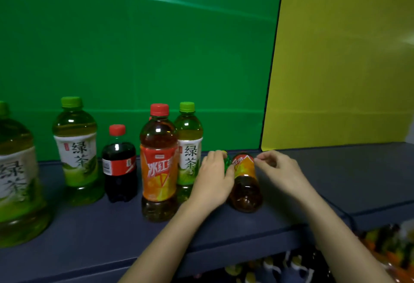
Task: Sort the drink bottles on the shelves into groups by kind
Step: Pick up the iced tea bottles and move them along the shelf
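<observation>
Sorting is barely begun: green tea bottles [76, 148], cola bottle [119, 163] and iced tea bottle [159, 163] stand mixed on the shelf [224, 233]. The left hand [212, 177] wraps a small green bottle [227, 162]; the right hand [277, 170], loosely curled and empty, nears a lying iced tea bottle [245, 184].

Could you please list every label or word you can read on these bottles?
"绿茶": left green tea.
"绿茶": second green tea.
"绿茶": third green tea.
"冰红茶", last character cut off: standing iced tea.
"红茶", partly hidden: lying iced tea.
Cola label: too blurred.
</observation>
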Motion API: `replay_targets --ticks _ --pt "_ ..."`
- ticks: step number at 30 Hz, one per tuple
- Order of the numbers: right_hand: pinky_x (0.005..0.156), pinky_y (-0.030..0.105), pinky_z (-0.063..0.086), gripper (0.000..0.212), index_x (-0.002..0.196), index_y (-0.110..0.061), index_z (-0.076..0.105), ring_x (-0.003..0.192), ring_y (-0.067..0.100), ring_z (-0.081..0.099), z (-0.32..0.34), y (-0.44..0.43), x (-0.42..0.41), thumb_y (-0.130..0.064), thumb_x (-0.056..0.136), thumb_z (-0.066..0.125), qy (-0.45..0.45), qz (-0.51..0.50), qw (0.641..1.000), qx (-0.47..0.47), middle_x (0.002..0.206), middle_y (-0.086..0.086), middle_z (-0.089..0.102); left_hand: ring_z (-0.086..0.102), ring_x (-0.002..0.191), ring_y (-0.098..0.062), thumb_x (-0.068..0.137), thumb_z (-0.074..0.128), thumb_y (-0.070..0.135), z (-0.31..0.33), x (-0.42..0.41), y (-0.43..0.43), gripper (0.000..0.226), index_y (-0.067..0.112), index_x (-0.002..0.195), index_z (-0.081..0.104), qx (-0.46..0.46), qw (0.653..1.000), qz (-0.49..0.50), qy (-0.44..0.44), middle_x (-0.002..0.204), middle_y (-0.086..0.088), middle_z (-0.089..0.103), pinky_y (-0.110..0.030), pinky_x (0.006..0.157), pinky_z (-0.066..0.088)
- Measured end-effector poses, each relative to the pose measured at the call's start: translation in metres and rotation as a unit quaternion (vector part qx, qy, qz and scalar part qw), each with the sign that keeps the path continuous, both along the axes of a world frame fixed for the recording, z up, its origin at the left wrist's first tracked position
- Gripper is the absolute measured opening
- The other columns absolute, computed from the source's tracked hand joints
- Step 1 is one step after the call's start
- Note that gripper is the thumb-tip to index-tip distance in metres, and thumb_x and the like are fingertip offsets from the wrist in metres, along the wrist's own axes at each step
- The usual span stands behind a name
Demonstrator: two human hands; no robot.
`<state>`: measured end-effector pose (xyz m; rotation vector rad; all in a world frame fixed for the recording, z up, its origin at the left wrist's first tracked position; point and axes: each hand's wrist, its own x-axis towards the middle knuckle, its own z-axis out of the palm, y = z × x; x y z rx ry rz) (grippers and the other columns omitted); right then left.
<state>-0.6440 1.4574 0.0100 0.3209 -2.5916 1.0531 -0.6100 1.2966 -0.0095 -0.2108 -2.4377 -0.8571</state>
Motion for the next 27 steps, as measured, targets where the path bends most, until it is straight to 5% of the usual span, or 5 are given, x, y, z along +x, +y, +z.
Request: replay_targets --ticks 7,13,17,24,27 --pt "0.093 0.033 0.042 0.093 0.134 -0.006 0.037 0.119 0.030 0.050 -0.008 -0.010 -0.049 -0.077 0.074 0.043 -0.135 0.028 0.982 0.130 0.133 0.015 0.049 0.036 0.130 -0.036 0.096 0.040 0.035 0.014 -0.063 0.017 0.054 -0.003 0.134 0.032 -0.074 0.963 0.165 -0.200 0.141 -0.023 0.036 -0.039 0.105 0.031" --pt "0.066 0.033 0.059 0.096 0.138 -0.009 0.022 0.098 0.027 0.058 -0.012 -0.017 -0.061 -0.071 0.071 0.055 -0.260 0.086 0.962 0.018 0.120 0.011 0.045 0.045 0.127 -0.033 0.089 0.047 0.054 0.024 -0.078 0.015 0.071 -0.001 0.134 0.044 -0.104 0.922 0.201 -0.315 0.142 -0.020 0.043 -0.031 0.099 0.039" --pt "0.096 0.037 0.043 0.091 0.140 -0.008 0.020 0.118 0.033 0.049 -0.022 -0.017 -0.068 -0.065 0.075 0.052 -0.212 0.068 0.974 0.042 0.133 0.017 0.047 0.048 0.123 -0.034 0.088 0.048 0.053 0.014 -0.082 0.012 0.066 0.000 0.127 0.050 -0.049 0.932 0.221 -0.283 0.135 -0.022 0.049 -0.031 0.095 0.040" --pt "0.087 0.033 0.041 0.073 0.138 -0.018 0.029 0.111 0.028 0.054 -0.024 0.003 -0.063 -0.051 0.079 0.057 -0.098 0.094 0.986 -0.099 0.124 0.010 0.056 0.045 0.122 -0.039 0.090 0.051 0.048 0.007 -0.076 0.019 0.063 -0.002 0.124 0.033 0.095 0.959 0.218 -0.151 0.134 -0.022 0.045 -0.037 0.095 0.037" --pt "0.095 0.043 0.044 0.079 0.143 -0.022 0.020 0.112 0.028 0.054 -0.023 0.009 -0.058 -0.043 0.079 0.061 0.002 0.094 0.987 -0.130 0.127 0.008 0.054 0.046 0.121 -0.037 0.089 0.058 0.037 0.009 -0.069 0.024 0.059 0.001 0.124 0.027 0.152 0.969 0.181 -0.068 0.135 -0.019 0.041 -0.038 0.099 0.037"
